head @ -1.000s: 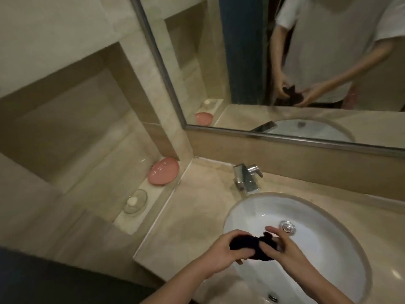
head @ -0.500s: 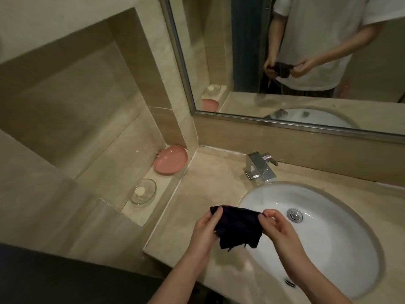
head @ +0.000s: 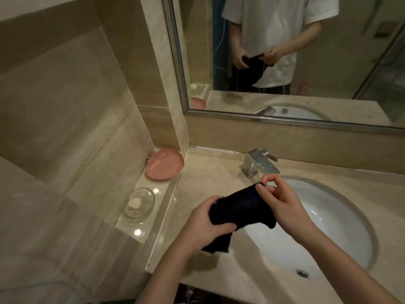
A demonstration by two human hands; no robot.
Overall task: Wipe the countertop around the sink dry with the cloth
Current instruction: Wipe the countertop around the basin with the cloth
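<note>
Both hands (head: 203, 224) (head: 282, 207) pinch the cloth (head: 238, 207) above the sink (head: 341, 233); a loose pinch could drop it into the wet basin

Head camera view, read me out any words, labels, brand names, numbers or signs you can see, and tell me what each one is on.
None: no readable text shows anywhere in this view.
Faucet: bare metal, no brand mark visible.
Dark cloth, held in both hands: no tag or print visible.
Pink dish and glass dish on the side ledge: unmarked.
Mirror: the reflection shows a plain white shirt, no lettering.
</note>
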